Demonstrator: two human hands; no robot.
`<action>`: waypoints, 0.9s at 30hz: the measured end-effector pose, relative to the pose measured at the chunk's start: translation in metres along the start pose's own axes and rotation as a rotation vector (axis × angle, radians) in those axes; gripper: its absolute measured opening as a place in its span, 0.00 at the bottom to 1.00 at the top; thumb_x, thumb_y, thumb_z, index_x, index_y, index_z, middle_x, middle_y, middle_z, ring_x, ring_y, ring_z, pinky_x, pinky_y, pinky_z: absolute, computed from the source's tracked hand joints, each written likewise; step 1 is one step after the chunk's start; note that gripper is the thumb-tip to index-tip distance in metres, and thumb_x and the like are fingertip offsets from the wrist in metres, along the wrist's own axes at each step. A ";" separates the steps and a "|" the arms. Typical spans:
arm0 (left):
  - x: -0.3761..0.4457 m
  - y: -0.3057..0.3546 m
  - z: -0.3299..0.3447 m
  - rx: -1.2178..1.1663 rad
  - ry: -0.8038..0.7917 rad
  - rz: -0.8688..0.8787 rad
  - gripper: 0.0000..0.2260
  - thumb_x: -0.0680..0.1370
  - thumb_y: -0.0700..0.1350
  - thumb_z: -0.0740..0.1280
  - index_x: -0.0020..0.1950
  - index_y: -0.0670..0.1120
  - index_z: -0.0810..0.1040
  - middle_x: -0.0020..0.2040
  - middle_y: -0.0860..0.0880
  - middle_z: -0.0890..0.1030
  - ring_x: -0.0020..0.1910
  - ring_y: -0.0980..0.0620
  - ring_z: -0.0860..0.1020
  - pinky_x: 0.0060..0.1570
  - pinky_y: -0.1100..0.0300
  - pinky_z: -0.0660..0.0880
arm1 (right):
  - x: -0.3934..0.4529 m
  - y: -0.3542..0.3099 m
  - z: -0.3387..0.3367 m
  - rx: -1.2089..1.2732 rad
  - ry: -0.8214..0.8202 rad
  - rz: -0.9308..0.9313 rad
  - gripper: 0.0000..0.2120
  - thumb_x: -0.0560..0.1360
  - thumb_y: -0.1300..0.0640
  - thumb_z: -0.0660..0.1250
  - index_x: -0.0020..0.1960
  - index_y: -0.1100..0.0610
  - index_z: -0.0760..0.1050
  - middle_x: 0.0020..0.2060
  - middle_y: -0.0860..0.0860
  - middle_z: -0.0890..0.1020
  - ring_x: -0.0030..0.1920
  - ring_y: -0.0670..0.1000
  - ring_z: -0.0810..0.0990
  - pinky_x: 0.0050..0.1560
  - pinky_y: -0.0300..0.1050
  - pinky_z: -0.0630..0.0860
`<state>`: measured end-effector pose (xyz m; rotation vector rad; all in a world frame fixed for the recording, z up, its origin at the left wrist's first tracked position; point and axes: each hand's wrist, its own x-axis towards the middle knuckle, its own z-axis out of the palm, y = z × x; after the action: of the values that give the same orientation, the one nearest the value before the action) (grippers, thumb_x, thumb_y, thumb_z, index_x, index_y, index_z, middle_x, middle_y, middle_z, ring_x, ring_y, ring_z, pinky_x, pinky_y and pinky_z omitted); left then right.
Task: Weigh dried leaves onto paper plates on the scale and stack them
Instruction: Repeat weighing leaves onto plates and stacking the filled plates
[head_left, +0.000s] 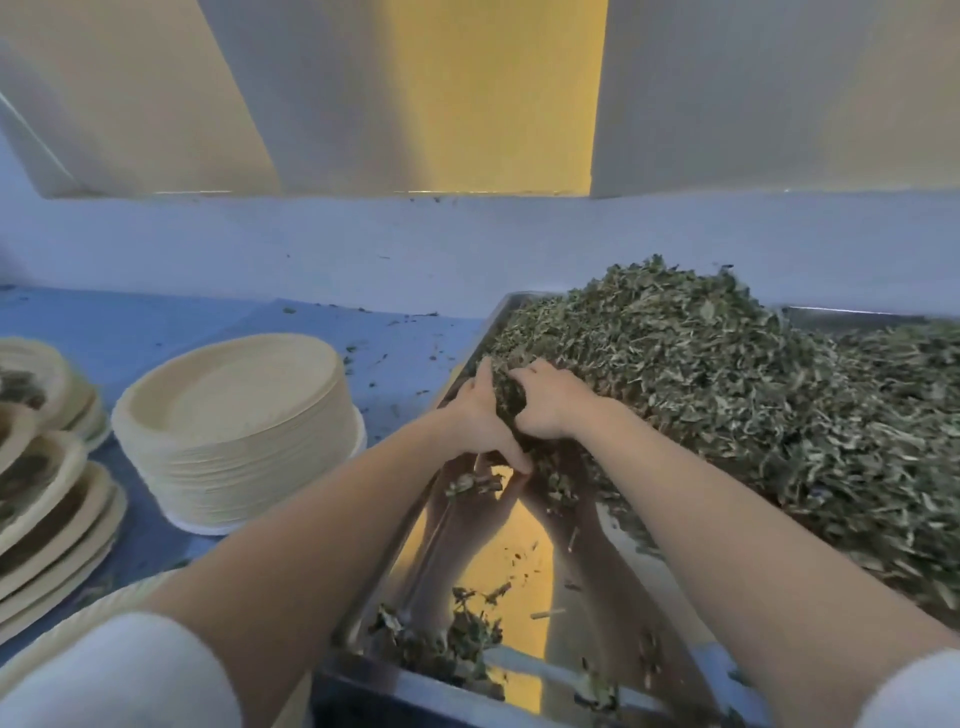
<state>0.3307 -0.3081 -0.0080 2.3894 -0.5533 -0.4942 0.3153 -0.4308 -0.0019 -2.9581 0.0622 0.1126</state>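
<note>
A big heap of dried green leaves fills a shiny steel tray on the right. Both hands are at the heap's left edge. My left hand and my right hand cup a clump of leaves between them, fingers curled round it. A tall stack of empty paper plates stands left of the tray. Filled plates with leaves are stacked at the far left. A plate's rim shows under my left forearm; whatever it rests on is hidden there.
The blue table carries scattered leaf bits. A pale wall ledge runs behind the tray. The tray's near part is bare metal with loose leaves. More plates sit at the far left edge.
</note>
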 end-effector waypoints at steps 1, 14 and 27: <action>0.000 0.000 -0.002 0.026 -0.015 0.014 0.60 0.64 0.43 0.79 0.77 0.48 0.34 0.78 0.45 0.48 0.75 0.45 0.53 0.71 0.49 0.59 | -0.005 0.000 -0.001 -0.013 -0.029 -0.026 0.33 0.74 0.57 0.62 0.76 0.54 0.54 0.73 0.55 0.58 0.70 0.60 0.64 0.62 0.49 0.68; -0.036 0.017 -0.010 0.164 -0.250 -0.001 0.45 0.67 0.36 0.76 0.76 0.48 0.52 0.60 0.42 0.73 0.41 0.48 0.81 0.39 0.58 0.81 | -0.052 0.000 -0.013 0.100 -0.211 -0.034 0.44 0.62 0.51 0.78 0.72 0.55 0.61 0.59 0.55 0.74 0.48 0.53 0.79 0.41 0.44 0.80; -0.101 0.035 -0.036 -0.330 -0.017 0.108 0.24 0.71 0.26 0.66 0.61 0.44 0.64 0.54 0.35 0.73 0.32 0.48 0.77 0.38 0.55 0.80 | -0.114 -0.024 -0.050 0.541 0.124 -0.078 0.21 0.65 0.63 0.72 0.56 0.54 0.71 0.35 0.50 0.81 0.25 0.43 0.80 0.25 0.37 0.74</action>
<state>0.2532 -0.2654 0.0620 2.0335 -0.5581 -0.5155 0.2063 -0.4120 0.0601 -2.4192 -0.0070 -0.0869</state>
